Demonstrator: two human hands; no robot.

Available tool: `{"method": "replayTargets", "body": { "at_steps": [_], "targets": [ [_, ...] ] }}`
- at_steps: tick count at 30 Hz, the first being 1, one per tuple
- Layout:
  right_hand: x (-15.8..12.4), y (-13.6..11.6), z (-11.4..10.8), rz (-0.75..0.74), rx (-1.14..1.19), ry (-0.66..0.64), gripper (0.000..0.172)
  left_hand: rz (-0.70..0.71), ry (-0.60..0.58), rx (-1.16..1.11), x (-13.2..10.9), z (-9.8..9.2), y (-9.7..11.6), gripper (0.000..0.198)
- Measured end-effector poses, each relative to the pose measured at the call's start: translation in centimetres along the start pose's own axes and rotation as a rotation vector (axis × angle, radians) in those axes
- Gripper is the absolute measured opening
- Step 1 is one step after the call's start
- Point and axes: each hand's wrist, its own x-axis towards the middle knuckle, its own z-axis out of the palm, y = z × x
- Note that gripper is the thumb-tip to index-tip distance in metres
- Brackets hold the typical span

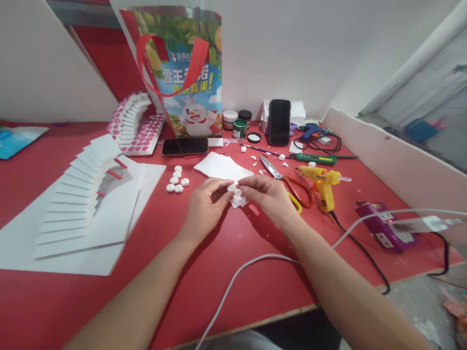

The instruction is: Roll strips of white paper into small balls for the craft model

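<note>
My left hand (207, 201) and my right hand (268, 197) meet over the red table, thumbs and fingertips pinched on a small white folded piece (238, 193). The fingers partly hide it, and its exact shape is hard to make out. Left of my left hand lie several small white round pieces (177, 181), like tiny rolled paper rosettes. Just beyond my fingertips is a stack of white paper sheets (221, 166). Orange-handled scissors (297, 189) rest right beside my right hand, with a yellow handle loop (295, 203) partly behind it.
A fanned white stepped model (69, 204) stands on white boards (146, 170) at left. A yellow glue gun (323, 184), green screwdriver (315, 159) and purple power strip (383, 226) lie right. Behind are phones (185, 146), paint jars (239, 129) and a printed bag (193, 104). A white cable (233, 282) crosses the front.
</note>
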Motion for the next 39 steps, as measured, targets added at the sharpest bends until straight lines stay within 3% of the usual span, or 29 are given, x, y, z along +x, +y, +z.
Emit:
{"method": "replayTargets", "body": {
  "at_steps": [4, 7, 12, 14, 16, 18, 20, 22, 26, 33, 36, 39],
  "targets": [
    [0.1, -0.2, -0.3, -0.084, -0.096, 0.079, 0.024, -0.256, -0.004, -0.334, 0.3, -0.2, 0.5, 0.026],
    [0.0, -0.2, -0.2, -0.096, -0.106, 0.046, 0.027, -0.374, -0.007, -0.572, 0.5, -0.2, 1.0, 0.024],
    [-0.3, -0.3, 0.0, -0.123, -0.194, -0.037, 0.028, -0.490, -0.050, -0.676, 0.6, -0.1, 1.3, 0.016],
    [-0.5, -0.9, -0.5, -0.185, -0.447, 0.044, 0.024, -0.496, -0.068, -0.675, 0.5, -0.1, 1.2, 0.015],
    [-0.9, -1.8, -1.2, -0.218, -0.854, 0.209, 0.022, -0.508, -0.060, -0.681, 0.5, -0.1, 1.2, 0.013],
    [-1.3, -2.7, -2.1, -0.100, -1.257, 0.332, 0.025, -0.537, -0.027, -0.705, 0.7, -0.2, 1.2, 0.009],
    [-1.5, -3.3, -2.7, 0.037, -1.528, 0.339, 0.029, -0.569, 0.011, -0.745, 0.8, -0.4, 1.4, 0.008],
    [-1.5, -3.6, -3.0, 0.155, -1.657, 0.274, 0.029, -0.583, 0.034, -0.785, 1.0, -0.5, 1.5, 0.011],
    [-1.2, -3.6, -3.1, 0.272, -1.719, 0.167, 0.027, -0.557, 0.021, -0.825, 1.1, -0.9, 1.3, 0.016],
    [-0.6, -3.5, -3.5, 0.349, -1.595, 0.199, 0.038, -0.553, 0.048, -0.849, 1.4, -1.1, 0.8, 0.022],
    [-0.4, -3.0, -3.9, 0.279, -1.477, 0.230, 0.033, -0.565, 0.090, -0.837, 1.5, -1.1, 0.8, 0.017],
    [-0.4, -2.5, -4.2, 0.082, -1.245, 0.265, 0.032, -0.568, 0.117, -0.828, 1.5, -1.0, 1.0, 0.012]
  ]
}}
